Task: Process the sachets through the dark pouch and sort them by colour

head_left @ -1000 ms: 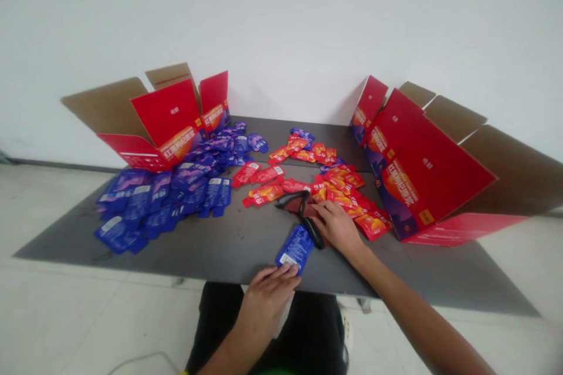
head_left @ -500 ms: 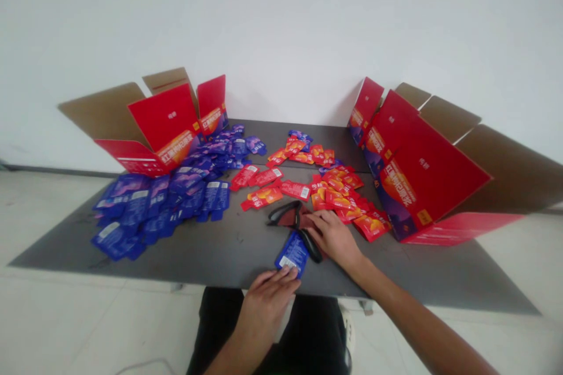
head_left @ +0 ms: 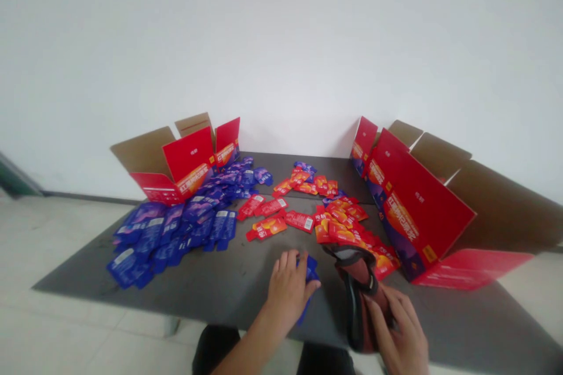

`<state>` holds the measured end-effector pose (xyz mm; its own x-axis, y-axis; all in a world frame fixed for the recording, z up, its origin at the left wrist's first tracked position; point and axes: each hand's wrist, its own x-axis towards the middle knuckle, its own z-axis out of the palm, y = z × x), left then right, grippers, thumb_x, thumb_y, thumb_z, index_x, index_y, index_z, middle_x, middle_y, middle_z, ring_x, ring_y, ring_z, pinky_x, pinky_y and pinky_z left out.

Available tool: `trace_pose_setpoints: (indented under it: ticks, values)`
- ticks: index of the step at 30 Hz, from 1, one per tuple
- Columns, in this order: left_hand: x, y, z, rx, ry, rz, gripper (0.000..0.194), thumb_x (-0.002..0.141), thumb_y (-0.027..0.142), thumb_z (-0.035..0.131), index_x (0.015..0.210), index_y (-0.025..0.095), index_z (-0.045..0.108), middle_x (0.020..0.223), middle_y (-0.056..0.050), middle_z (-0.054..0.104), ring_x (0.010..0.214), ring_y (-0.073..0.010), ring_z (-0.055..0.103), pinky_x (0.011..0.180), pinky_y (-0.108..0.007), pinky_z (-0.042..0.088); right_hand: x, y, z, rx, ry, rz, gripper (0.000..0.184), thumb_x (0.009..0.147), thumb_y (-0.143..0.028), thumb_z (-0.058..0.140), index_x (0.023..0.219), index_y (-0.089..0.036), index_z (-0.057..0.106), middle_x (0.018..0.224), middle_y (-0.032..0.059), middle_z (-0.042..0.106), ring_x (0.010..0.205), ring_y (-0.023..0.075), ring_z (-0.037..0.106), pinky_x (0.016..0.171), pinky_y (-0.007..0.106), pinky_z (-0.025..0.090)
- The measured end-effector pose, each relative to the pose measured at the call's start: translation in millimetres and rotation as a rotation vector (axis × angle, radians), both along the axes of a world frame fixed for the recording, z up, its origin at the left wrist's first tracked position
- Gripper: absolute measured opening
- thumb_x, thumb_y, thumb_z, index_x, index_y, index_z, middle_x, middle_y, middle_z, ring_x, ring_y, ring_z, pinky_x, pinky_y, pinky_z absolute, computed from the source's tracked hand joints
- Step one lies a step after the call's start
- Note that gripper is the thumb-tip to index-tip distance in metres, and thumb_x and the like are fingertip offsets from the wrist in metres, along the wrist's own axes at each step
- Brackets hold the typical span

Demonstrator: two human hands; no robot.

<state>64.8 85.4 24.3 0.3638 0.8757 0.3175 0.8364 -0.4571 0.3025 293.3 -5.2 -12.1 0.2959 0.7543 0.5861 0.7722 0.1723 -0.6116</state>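
1. Left hand point(head_left: 288, 291): my fingers are curled in a narrow grip around a small blue foil sachet point(head_left: 311, 269); the sachet shows at both sides of my hand, its upper corner beyond my fingertips and its lower end beneath my palm; I hold it just above the tabletop, toward the near edge.
2. Right hand point(head_left: 398, 334): my fingers are closed around the lower part of a dark red and black strapped item point(head_left: 358, 293); the grip is firm rather than wide; the exact kind of item cannot be determined; it stands tilted, with its upper end just beside the red sachets.
3. Work surface: a dark grey tabletop point(head_left: 220, 284) bears all loose items; the blue sachet and strapped item are near each other, at the table's near side.
4. Left area: a heap of blue and purple foil sachets point(head_left: 171, 234) spreads from the foot of an open red cardboard carton point(head_left: 187, 158), whose brown flaps stand upward.
5. Right area: scattered red and orange foil sachets point(head_left: 338, 228) lie before a second open red cardboard carton point(head_left: 417, 205), which sits tilted at the table's right side.
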Motion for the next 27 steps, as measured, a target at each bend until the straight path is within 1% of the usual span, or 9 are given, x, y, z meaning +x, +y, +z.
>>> trace_pose_setpoints:
  ticks: [4, 7, 9, 13, 15, 17, 19, 22, 27]
  values:
    - [9.6, 19.3, -18.3, -0.11, -0.053, -0.012, 0.062, 0.077, 0.043, 0.084, 0.128, 0.013, 0.065, 0.109, -0.016, 0.067, 0.102, -0.0349, 0.063, 0.087, -0.047, 0.053, 6.4, -10.4, -19.7, -0.02, 0.079, -0.038, 0.034, 0.096, -0.05, 0.057, 0.114, -0.024, 0.067, 0.112, 0.0086, 0.068, 0.101, 0.0271, 0.067, 0.087, 0.038, 0.054]
    - [8.4, 29.9, -17.8, -0.146, -0.104, -0.07, 0.063, 0.071, 0.038, 0.09, 0.124, 0.013, 0.067, 0.106, -0.013, 0.071, 0.097, -0.0306, 0.067, 0.083, -0.039, 0.055, 7.2, -7.2, -26.6, -0.044, 0.1, -0.05, 0.037, 0.095, -0.053, 0.057, 0.116, -0.025, 0.066, 0.114, 0.0082, 0.067, 0.103, 0.0281, 0.067, 0.088, 0.04, 0.053]
    - [6.9, 34.8, -8.3, -0.17, -0.149, -0.114, 0.053, 0.071, 0.034, 0.09, 0.117, 0.015, 0.07, 0.102, -0.009, 0.073, 0.093, -0.0266, 0.07, 0.079, -0.034, 0.055, 7.3, -4.1, -29.5, -0.061, 0.094, -0.039, 0.037, 0.096, -0.054, 0.056, 0.118, -0.026, 0.066, 0.115, 0.0075, 0.067, 0.104, 0.0282, 0.067, 0.089, 0.041, 0.053]
    - [1.3, 31.9, 25.1, -0.174, -0.266, -0.176, 0.016, 0.089, 0.034, 0.076, 0.09, 0.018, 0.073, 0.087, -0.001, 0.069, 0.081, -0.0174, 0.068, 0.071, -0.025, 0.051, 7.9, -3.3, -32.2, -0.072, 0.079, -0.029, 0.038, 0.096, -0.056, 0.054, 0.119, -0.027, 0.065, 0.115, 0.0071, 0.067, 0.103, 0.028, 0.067, 0.089, 0.041, 0.052]
    - [-5.6, 22.8, 38.9, -0.144, -0.393, -0.269, 0.013, 0.095, 0.031, 0.07, 0.091, 0.019, 0.074, 0.09, -0.001, 0.068, 0.083, -0.0148, 0.066, 0.074, -0.024, 0.05, 7.4, -4.8, -31.1, -0.077, 0.094, -0.036, 0.041, 0.095, -0.057, 0.054, 0.119, -0.026, 0.065, 0.116, 0.0076, 0.066, 0.104, 0.0285, 0.067, 0.09, 0.041, 0.051]
    - [-15.6, 10.5, 43.1, -0.079, -0.474, -0.371, 0.006, 0.094, 0.026, 0.071, 0.095, 0.023, 0.076, 0.096, -0.001, 0.069, 0.092, -0.0152, 0.066, 0.084, -0.027, 0.049, 5.8, -6.0, -28.8, -0.086, 0.109, -0.046, 0.043, 0.095, -0.059, 0.053, 0.118, -0.025, 0.066, 0.117, 0.0084, 0.066, 0.105, 0.0292, 0.066, 0.091, 0.042, 0.05]
    - [-26.9, -3.3, 36.3, -0.018, -0.415, -0.411, 0.007, 0.092, 0.021, 0.073, 0.096, 0.026, 0.077, 0.1, -0.001, 0.071, 0.098, -0.0164, 0.064, 0.092, -0.031, 0.047, 3.6, -6.6, -26.3, -0.104, 0.115, -0.061, 0.045, 0.095, -0.061, 0.053, 0.118, -0.025, 0.066, 0.116, 0.0092, 0.066, 0.105, 0.0297, 0.065, 0.09, 0.042, 0.05]
    - [-42.2, -25.6, 15.0, -0.013, -0.234, -0.427, 0.011, 0.089, 0.024, 0.077, 0.1, 0.028, 0.076, 0.103, 0.001, 0.073, 0.101, -0.0169, 0.065, 0.095, -0.035, 0.048, 1.1, -6.2, -22.4, -0.121, 0.119, -0.087, 0.046, 0.095, -0.061, 0.054, 0.118, -0.024, 0.066, 0.115, 0.0096, 0.066, 0.105, 0.0295, 0.065, 0.091, 0.042, 0.05]
    - [-57.2, -63.1, -9.0, 0.075, -0.061, -0.416, 0.039, 0.089, 0.04, 0.076, 0.124, 0.024, 0.068, 0.129, -0.004, 0.07, 0.125, -0.0251, 0.062, 0.107, -0.045, 0.049, 3.8, 2.5, -5.3, -0.128, 0.103, 0.013, 0.034, 0.097, -0.052, 0.057, 0.113, -0.024, 0.068, 0.11, 0.0076, 0.066, 0.101, 0.0259, 0.065, 0.088, 0.039, 0.053]
